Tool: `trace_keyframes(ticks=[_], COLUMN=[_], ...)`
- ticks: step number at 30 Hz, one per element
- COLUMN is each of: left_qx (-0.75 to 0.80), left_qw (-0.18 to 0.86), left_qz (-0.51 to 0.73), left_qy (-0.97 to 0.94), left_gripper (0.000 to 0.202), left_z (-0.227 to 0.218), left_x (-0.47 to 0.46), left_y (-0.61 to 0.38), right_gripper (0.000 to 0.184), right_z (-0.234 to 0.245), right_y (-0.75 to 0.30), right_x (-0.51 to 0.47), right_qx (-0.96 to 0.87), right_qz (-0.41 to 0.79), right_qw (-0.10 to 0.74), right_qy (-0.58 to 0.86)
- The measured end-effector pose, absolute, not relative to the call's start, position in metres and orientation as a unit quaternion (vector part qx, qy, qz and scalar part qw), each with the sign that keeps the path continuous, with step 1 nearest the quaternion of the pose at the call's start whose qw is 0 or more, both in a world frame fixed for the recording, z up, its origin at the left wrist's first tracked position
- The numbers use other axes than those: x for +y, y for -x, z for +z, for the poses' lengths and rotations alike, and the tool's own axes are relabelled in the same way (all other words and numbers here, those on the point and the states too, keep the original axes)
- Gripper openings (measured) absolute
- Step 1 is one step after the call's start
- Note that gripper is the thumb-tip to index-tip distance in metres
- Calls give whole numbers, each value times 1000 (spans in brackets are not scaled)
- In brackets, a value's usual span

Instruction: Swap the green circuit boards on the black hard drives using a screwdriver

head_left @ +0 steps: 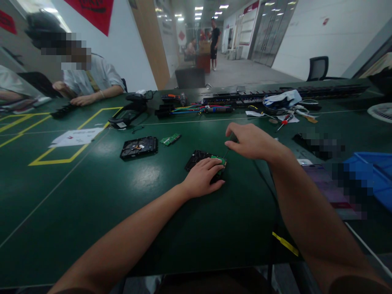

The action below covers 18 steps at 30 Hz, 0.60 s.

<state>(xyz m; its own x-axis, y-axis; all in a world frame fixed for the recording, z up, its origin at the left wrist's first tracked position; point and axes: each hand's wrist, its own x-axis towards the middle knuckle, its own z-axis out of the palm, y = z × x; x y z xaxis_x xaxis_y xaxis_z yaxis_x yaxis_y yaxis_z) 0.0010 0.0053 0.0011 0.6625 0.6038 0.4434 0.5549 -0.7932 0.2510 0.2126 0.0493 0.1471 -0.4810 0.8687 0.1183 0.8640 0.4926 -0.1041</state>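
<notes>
My left hand [203, 177] is closed over a hard drive [196, 158] on the green table, with its fingers across the green circuit board [223, 161] and its thumb at the near side. The hand hides much of the drive. My right hand [246, 141] grips the dark handle of a screwdriver [233, 138], fingers wrapped round it. The thin shaft points down to the board's right end; whether the tip sits in a screw I cannot tell. A second hard drive [139, 147] lies to the left. Between the two drives, farther back, is a loose green circuit board [170, 139].
Cables and tools [196, 108] line the back of the table. A red screwdriver [284, 121] lies at the back right. A blue bin [370, 175] stands at the right, and a yellow strip [285, 243] lies near the front edge. Another person [92, 77] works at the far left.
</notes>
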Motion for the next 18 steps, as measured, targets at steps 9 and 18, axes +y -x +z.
trace_keyframes(ticks=[9,18], left_qx=[318,319], left_qw=[40,46], left_qz=[262,259], left_qy=[-910,-910], left_gripper=[49,48], left_z=[0,2], left_x=[5,5], left_y=[-1,0], right_gripper=[25,27], right_z=[145,145], right_y=[-214,-218], right_x=[53,57], right_qx=[-855,-901], right_qz=[3,68], right_qw=[77,96], right_qy=[513,418])
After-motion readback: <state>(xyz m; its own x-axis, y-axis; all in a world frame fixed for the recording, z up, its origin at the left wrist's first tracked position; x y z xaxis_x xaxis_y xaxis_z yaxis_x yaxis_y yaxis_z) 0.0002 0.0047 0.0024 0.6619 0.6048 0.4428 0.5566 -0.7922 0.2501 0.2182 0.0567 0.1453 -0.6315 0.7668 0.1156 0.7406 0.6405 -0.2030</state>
